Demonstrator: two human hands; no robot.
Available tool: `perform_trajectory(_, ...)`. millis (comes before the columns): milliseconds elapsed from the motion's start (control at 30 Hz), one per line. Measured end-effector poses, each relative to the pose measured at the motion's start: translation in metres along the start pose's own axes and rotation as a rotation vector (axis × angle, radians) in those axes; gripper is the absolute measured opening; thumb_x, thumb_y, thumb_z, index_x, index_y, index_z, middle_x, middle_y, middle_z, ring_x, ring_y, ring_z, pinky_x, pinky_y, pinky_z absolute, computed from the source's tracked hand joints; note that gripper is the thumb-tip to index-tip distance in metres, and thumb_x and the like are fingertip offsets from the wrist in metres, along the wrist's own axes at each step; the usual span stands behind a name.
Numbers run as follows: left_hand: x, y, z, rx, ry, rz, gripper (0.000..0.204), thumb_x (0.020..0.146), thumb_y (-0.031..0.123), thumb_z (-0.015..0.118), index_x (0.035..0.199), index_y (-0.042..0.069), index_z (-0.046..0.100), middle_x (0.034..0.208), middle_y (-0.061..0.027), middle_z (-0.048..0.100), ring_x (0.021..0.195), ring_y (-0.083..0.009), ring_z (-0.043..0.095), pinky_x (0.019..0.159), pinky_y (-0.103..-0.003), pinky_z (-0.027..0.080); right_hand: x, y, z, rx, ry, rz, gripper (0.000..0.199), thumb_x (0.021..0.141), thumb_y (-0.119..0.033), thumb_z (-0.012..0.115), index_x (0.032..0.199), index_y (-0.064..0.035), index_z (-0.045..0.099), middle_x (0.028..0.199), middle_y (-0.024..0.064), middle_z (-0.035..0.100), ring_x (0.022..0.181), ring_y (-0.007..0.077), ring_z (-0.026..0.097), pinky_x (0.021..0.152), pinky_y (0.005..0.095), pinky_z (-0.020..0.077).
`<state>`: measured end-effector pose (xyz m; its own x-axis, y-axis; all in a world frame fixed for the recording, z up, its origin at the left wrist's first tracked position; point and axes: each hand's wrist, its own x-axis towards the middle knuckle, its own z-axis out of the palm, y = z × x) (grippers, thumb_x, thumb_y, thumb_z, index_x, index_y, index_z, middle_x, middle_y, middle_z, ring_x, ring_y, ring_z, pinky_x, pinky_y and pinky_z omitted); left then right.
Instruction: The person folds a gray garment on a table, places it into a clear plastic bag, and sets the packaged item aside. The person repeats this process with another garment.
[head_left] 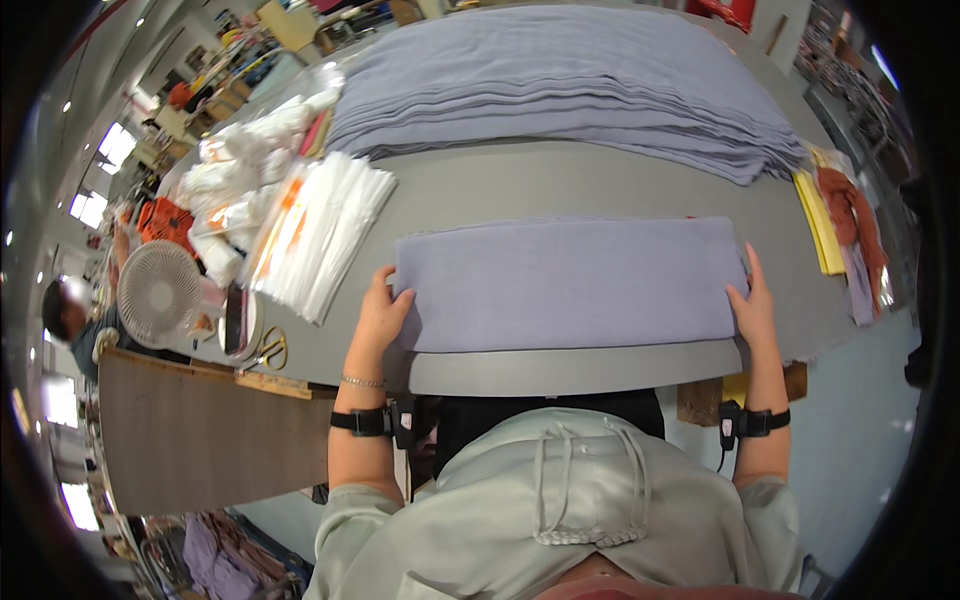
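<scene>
A folded piece of lavender-grey cloth (570, 285) lies flat in front of me as a long rectangle, its long sides running left to right. My left hand (381, 312) is at its left end, thumb and forefinger apart, with the thumb tip against the cloth's edge. At the opposite end, my right hand (755, 303) has its forefinger stretched away from me and its thumb by the edge. Some fingers of both hands are hidden beside the cloth. Behind it, a wide, thick stack of similar cloth (560, 85) spreads across the far side of the table.
The grey table (470, 185) carries clear plastic bags (325, 235), a white fan (160, 292), a phone (236, 318) and gold-handled scissors (268, 350) on the left. Yellow strips (820, 225) and a rust-coloured cloth (855, 215) lie at right. Another person (80, 320) is at far left.
</scene>
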<state>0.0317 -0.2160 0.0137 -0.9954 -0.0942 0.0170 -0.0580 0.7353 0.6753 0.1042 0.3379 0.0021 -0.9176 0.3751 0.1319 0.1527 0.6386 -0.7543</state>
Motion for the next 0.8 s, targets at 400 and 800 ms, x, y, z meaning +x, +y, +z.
perform_trajectory(400, 0.018, 0.146, -0.018, -0.689, -0.335, 0.297, 0.049, 0.088, 0.001, 0.051, 0.136, 0.007, 0.048, 0.094, -0.0017, 0.062, 0.078, -0.0088, 0.057, 0.071, -0.024, 0.048, -0.02, -0.07, 0.024, -0.064, 0.067, -0.288, 0.04, 0.081, -0.011, 0.067, 0.118, -0.0006, 0.056, 0.11, 0.0194, 0.059, 0.09, 0.0304, 0.061, 0.08, 0.0371, 0.0501)
perform_trajectory(800, -0.027, 0.255, 0.211, -0.349, -0.33, 0.739, 0.03, 0.085, 0.002, 0.053, 0.112, 0.009, 0.063, 0.083, -0.0188, 0.058, 0.076, -0.0372, 0.058, 0.069, -0.042, 0.048, -0.02, -0.046, 0.026, -0.523, 0.299, -0.307, 0.027, 0.086, -0.023, 0.064, 0.095, 0.0022, 0.061, 0.1, 0.0192, 0.062, 0.084, 0.0332, 0.061, 0.071, 0.0387, 0.0491)
